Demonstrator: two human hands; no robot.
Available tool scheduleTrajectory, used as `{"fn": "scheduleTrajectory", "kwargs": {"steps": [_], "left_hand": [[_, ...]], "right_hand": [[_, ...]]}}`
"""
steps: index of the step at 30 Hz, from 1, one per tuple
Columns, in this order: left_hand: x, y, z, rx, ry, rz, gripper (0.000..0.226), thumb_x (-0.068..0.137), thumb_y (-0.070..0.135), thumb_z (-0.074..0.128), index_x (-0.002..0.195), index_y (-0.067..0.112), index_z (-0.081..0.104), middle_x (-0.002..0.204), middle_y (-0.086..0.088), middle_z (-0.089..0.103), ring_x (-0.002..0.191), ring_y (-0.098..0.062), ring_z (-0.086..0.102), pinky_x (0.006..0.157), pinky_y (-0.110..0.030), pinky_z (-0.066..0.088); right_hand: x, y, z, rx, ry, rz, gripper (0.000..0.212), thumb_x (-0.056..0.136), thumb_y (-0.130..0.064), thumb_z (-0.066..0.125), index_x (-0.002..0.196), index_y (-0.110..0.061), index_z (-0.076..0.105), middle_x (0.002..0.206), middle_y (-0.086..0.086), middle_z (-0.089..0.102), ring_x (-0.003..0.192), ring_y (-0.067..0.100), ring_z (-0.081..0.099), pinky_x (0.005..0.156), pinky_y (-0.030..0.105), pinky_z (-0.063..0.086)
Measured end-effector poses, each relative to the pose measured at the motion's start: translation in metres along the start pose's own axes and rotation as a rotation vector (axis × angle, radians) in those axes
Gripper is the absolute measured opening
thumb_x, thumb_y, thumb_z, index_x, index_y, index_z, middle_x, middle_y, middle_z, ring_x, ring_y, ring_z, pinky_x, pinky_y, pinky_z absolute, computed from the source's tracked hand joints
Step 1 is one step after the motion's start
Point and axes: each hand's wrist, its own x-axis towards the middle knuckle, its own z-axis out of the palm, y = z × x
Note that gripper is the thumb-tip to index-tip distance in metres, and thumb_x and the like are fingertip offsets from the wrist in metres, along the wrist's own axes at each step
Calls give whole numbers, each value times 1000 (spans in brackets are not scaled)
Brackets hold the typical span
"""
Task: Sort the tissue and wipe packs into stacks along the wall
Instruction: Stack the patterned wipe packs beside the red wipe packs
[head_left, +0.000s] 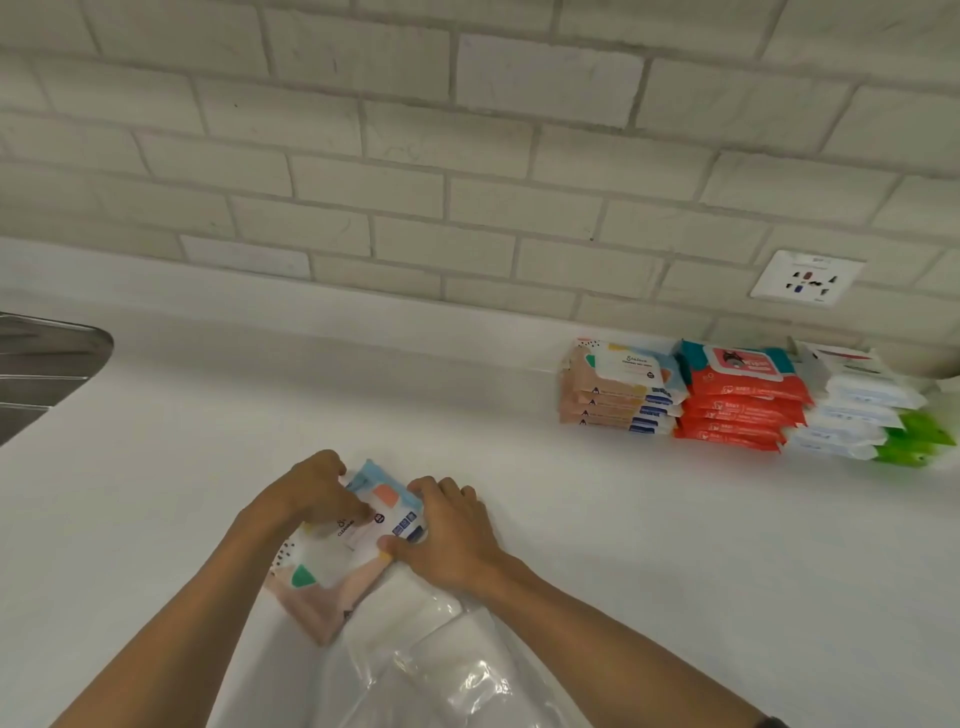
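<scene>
left hand (317, 488): fingers curled on pastel wipe pack (337, 566), near centre of counter (623, 545) | right hand (447, 530): grips its right edge | possibly several packs held | sorted stacks (727, 405): far right by wall (467, 156)

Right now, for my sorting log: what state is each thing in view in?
pastel wipe pack: on the counter, unstacked, held by both hands.
left hand: grips the pack's far end.
right hand: grips its right edge.
pastel stack: stacked at the wall.
red stack: stacked beside it.
white stack: stacked, uneven.
green packs: stacked, far right.
plastic bag: crumpled.
wall socket: nothing plugged in.
</scene>
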Motion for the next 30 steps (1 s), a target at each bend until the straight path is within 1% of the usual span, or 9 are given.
{"fn": "scheduleTrajectory", "kwargs": {"steps": [5, 9, 12, 16, 18, 21, 25, 28, 30], "left_hand": [[3, 4, -3, -36, -53, -15, 60, 70, 32, 85, 118, 9, 58, 94, 2, 63, 82, -15, 61, 65, -25, 46], [0, 11, -11, -11, -85, 38, 43, 68, 35, 85, 101, 11, 70, 87, -1, 73, 79, -20, 69, 68, -29, 53], [-5, 18, -17, 21, -101, 71, 45, 69, 35, 85, 105, 16, 66, 90, 1, 71, 81, -19, 69, 74, -30, 55], [-5, 24, -21, 50, -88, 97, 79, 66, 39, 86, 133, 23, 47, 112, 4, 56, 96, -19, 61, 86, -33, 52], [-7, 28, -23, 57, -66, 122, 84, 67, 39, 86, 138, 24, 43, 117, 4, 50, 102, -19, 56, 88, -33, 48], [-7, 34, -29, 58, -25, 157, 88, 59, 44, 88, 135, 27, 48, 125, 3, 55, 99, -18, 59, 86, -33, 51], [-9, 44, -39, 13, 2, 212, 83, 48, 47, 91, 123, 27, 60, 110, 4, 65, 82, -14, 67, 72, -31, 56], [-16, 57, -42, -32, 9, 256, 75, 51, 41, 93, 118, 25, 62, 104, 4, 69, 76, -14, 69, 68, -30, 57], [-21, 66, -42, -60, -17, 281, 69, 51, 38, 94, 112, 25, 63, 100, 4, 72, 75, -17, 72, 70, -32, 60]], "right_hand": [[-1, 2, 3, 11, 23, 9, 64, 81, -57, 66, 131, -23, 43, 124, 2, 51, 112, 24, 46, 96, 36, 36], [0, 7, 5, 13, 40, 14, 63, 79, -60, 65, 127, -23, 46, 119, 3, 53, 109, 25, 47, 95, 37, 37], [1, 8, 3, 18, 47, 11, 64, 78, -61, 65, 125, -22, 46, 117, 3, 54, 108, 25, 48, 95, 39, 39], [1, 9, -4, 41, 83, -14, 61, 77, -60, 67, 121, -22, 47, 114, 2, 56, 105, 24, 47, 92, 38, 40], [2, 10, -8, 65, 95, -28, 60, 77, -60, 67, 120, -24, 47, 113, 0, 56, 104, 22, 46, 90, 36, 40], [6, 12, -15, 115, 119, -33, 59, 76, -62, 67, 120, -28, 47, 113, -4, 56, 103, 20, 46, 89, 35, 42], [10, 16, -32, 371, 131, 2, 61, 70, -57, 75, 121, -35, 48, 112, -9, 56, 107, 15, 51, 89, 35, 50], [6, 22, -56, 704, 27, 2, 55, 72, -40, 83, 119, -30, 56, 114, -9, 63, 102, 12, 62, 83, 25, 57], [2, 30, -73, 778, -4, -4, 46, 75, -29, 83, 115, -26, 62, 112, -5, 68, 102, 12, 65, 86, 25, 56]]}}
